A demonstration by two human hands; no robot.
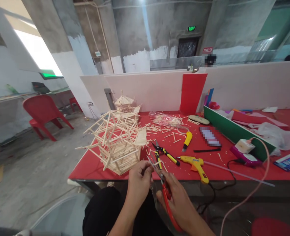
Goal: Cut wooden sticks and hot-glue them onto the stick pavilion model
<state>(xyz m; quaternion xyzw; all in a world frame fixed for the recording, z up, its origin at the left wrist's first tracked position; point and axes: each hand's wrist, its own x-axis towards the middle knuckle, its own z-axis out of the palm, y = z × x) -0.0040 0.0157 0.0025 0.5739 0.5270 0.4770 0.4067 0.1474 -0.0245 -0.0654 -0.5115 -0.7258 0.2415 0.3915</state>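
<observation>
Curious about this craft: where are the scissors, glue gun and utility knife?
Scissors [164, 191]: head view, on the red handle.
Glue gun [194, 162]: head view, on its yellow body.
Utility knife [188, 139]: head view, on its yellow handle.

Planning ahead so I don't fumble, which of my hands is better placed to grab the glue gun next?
Probably your right hand: it is nearer the yellow glue gun, while your left hand is farther across. However, the right holds red-handled scissors, which would likely need setting down first.

Left hand [141, 173] and right hand [176, 191], bare and close together.
The left pinches; the right curls in a grip; forearms [125, 209] angle inward from below.
</observation>
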